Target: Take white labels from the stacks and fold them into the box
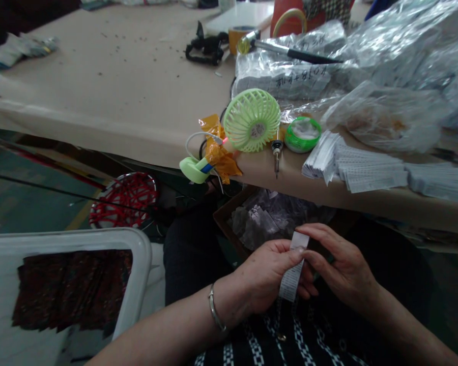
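Above my lap, my left hand (pixel 269 269) pinches a narrow white printed label (pixel 291 277) between thumb and fingers. My right hand (pixel 341 262) grips the same label near its upper end, thumb and forefinger at its edge. Rows of small print run along the label's lower part. Beyond my hands, under the table edge, a cardboard box (pixel 229 226) holds crumpled clear plastic pieces (pixel 257 216). Stacks of similar white labels (pixel 370 165) lie along the table's front edge at the right.
A green fan (pixel 252 122) is taped to the table edge beside a soldering-iron-like tool (pixel 277 152) and a green tape roll (pixel 303 134). Plastic-wrapped bundles (pixel 290 76) lie behind. At left stand a white bin (pixel 141 254) with dark folded fabric (pixel 72 290) and a red-wrapped round stool (pixel 124 201).
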Motion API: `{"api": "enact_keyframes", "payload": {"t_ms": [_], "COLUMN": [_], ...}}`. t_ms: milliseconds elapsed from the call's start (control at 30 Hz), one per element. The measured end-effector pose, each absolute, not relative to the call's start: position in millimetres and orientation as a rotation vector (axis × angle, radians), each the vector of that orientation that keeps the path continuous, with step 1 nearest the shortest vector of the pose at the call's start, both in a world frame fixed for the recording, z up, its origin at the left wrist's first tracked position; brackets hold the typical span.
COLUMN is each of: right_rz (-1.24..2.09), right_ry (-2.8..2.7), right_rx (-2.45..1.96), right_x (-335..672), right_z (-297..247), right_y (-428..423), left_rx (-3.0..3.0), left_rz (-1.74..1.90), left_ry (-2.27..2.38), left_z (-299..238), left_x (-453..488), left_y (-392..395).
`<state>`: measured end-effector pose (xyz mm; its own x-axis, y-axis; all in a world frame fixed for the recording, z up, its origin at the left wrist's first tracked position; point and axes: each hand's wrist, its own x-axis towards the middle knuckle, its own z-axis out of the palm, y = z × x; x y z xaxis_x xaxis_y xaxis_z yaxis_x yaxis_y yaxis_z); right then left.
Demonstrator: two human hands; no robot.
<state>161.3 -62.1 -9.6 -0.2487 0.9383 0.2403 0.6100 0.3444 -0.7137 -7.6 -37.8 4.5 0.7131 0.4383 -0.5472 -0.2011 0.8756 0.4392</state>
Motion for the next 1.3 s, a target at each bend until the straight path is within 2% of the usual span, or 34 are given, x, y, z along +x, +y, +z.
{"api": "enact_keyframes", "payload": {"t_ms": [833,1167,1300], "right_rz": [0.719,1.608,1.766], "right_ry": [-1.893,-0.998,-0.905], "right_rx": [-1.383,-1.408,-1.287], "right_x": [155,135,127], "right_z": [-12,-6,-10], "right_y": [-66,-39,-30], "left_rx": [0.380,0.504,0.563], "left_rz": [0.386,0.569,0.618], "left_ry": [0.726,0.805,0.850], "left_z": [-1,1,4], "left_x": [-9,-12,-13], "left_y": [-40,-35,-30]}}
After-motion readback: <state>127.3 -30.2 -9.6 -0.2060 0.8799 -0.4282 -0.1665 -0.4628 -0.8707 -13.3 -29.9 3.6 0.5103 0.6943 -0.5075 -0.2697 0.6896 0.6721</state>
